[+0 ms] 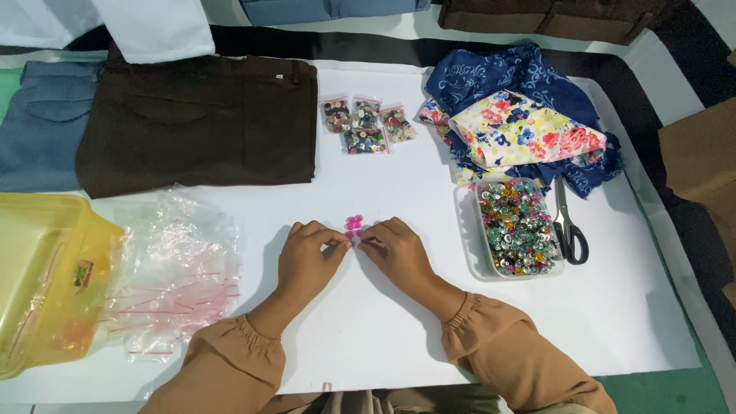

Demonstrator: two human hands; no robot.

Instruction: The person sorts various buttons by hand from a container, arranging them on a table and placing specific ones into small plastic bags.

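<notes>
Fingertips of the left hand [308,253] and right hand [397,249] pinch together at small pink buttons [353,223] on the white sheet [399,322]; a tray of buttons [515,228] lies right, scissors [568,225] beside it.

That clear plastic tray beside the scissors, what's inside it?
The clear tray is heaped with small shiny buttons in green, silver, pink and gold. The pile hides the tray's floor and whatever lies lower down. Scissors lie just outside.
</notes>
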